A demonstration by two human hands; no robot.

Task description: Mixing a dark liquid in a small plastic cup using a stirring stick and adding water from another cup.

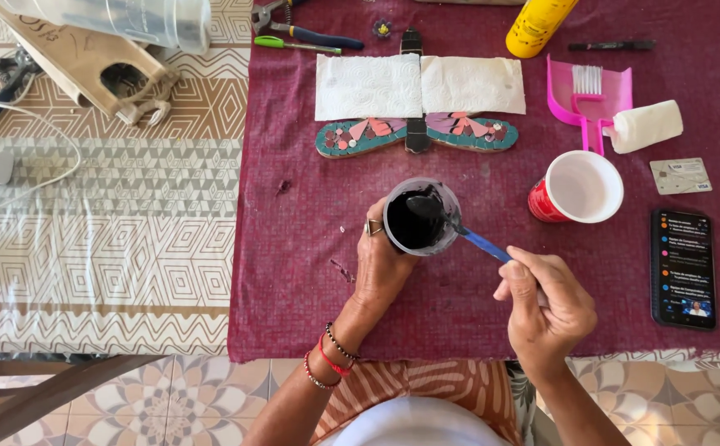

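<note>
Black, perhaps grout, in plastic cup (420, 216)

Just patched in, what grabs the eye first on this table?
Dead centre, the left hand grips a cup of black paste while the right hand stirs it with a blue-handled spoon. Behind it on the maroon cloth lies a mosaic dragonfly, half under paper towels.
</note>
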